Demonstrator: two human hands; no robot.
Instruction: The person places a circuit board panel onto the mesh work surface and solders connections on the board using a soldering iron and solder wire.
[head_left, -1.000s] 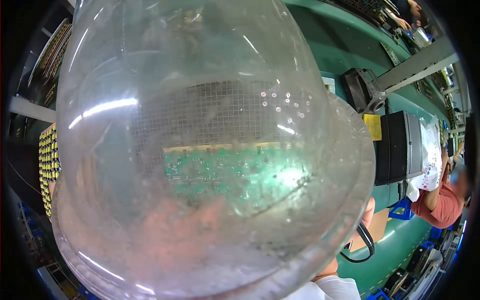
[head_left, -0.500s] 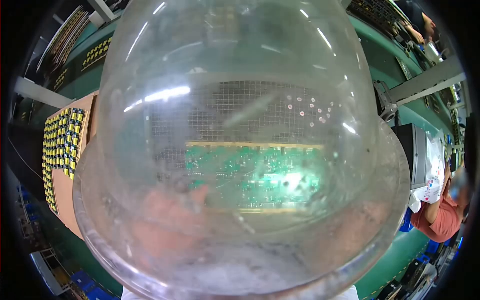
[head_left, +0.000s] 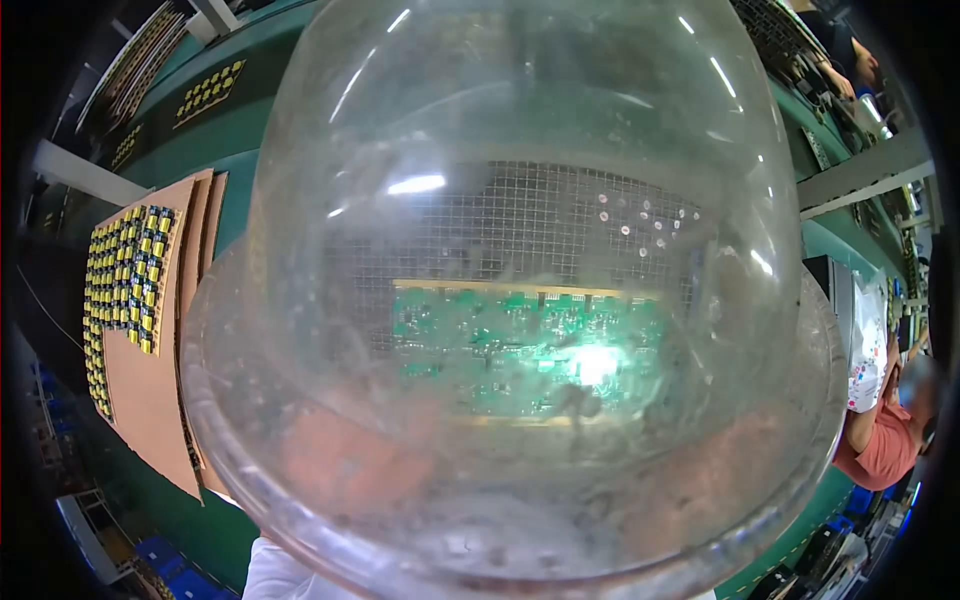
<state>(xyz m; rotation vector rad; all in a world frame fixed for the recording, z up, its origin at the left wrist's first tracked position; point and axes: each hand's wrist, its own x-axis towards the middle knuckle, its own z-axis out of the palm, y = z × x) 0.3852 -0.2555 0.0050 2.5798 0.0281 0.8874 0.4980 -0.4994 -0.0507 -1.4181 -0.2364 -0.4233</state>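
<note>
I wear white cloth [head_left: 280,572], plain and lightly creased, showing at the lower left edge; I cannot tell whether it is a sleeve or the body of the garment. A small white scrap [head_left: 704,596] peeks in at the bottom right. My left hand [head_left: 352,462] and right hand [head_left: 708,472] are bare, rounded, blurred shapes, fingers too hazy to tell apart.

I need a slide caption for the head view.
Green rectangular circuit board and blurred left hand through hazy transparent dome.
</note>
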